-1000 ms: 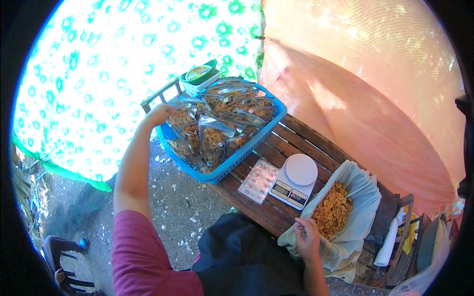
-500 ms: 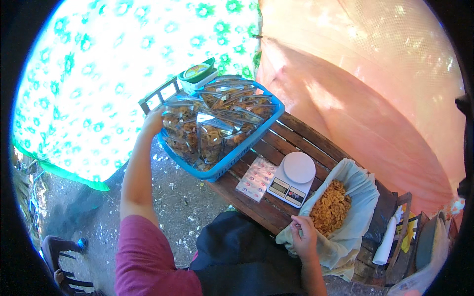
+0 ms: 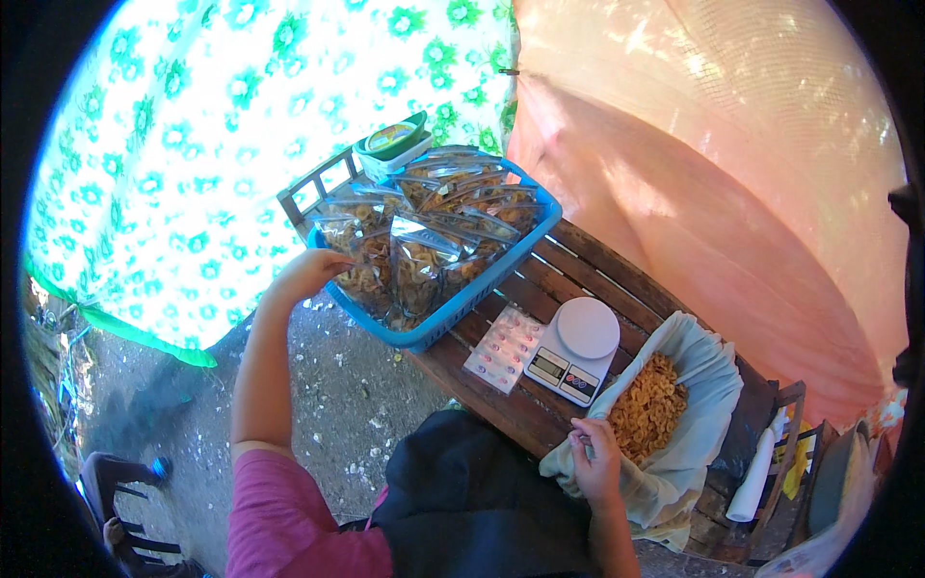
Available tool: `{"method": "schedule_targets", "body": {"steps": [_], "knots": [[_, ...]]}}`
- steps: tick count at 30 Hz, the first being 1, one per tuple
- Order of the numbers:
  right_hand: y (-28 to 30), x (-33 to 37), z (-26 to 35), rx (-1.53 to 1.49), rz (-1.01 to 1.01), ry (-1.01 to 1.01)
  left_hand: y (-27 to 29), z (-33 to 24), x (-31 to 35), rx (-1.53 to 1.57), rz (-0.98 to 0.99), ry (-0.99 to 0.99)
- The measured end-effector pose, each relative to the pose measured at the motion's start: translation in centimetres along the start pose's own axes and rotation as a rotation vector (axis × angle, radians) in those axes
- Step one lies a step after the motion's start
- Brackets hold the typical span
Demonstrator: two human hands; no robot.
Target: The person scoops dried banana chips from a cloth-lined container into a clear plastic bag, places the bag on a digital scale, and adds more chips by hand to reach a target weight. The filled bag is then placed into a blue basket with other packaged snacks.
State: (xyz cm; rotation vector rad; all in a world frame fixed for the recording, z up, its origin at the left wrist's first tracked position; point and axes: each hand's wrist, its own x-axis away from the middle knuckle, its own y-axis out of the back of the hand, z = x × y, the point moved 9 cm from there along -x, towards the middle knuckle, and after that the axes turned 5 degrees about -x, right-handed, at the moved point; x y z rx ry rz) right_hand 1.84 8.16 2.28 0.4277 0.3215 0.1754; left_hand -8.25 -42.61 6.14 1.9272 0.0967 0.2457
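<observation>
A blue plastic basket full of clear bags of brown chips stands on the far left of a wooden slatted bench. Over its left rim reaches my left hand, its fingers pinched together at the top of a bag at the basket's left side. My right hand is curled closed beside a cloth-lined container of loose golden chips; whether anything is between its fingers cannot be seen. Between basket and container lie a white kitchen scale and a sheet of round stickers.
Behind the basket sits a small tub with a green lid. A white roll and other packages lie at the bench's right end. A dark chair stands at lower left; flowered and orange sheets hang behind.
My left hand has moved from the basket's far left corner toward me, onto a bag at its left side. The right hand stays nearly still. The view has shifted slightly.
</observation>
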Motion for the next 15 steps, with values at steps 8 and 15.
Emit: {"method": "schedule_targets", "body": {"steps": [8,15], "knots": [[0.1,1.3,-0.9,-0.007,0.037,-0.067,17.0,-3.0,2.0,0.012,-0.526,-0.123],[-0.5,1.3,-0.2,-0.041,0.038,-0.093,16.3,-5.7,-6.2,-0.224,-0.537,-0.217]]}}
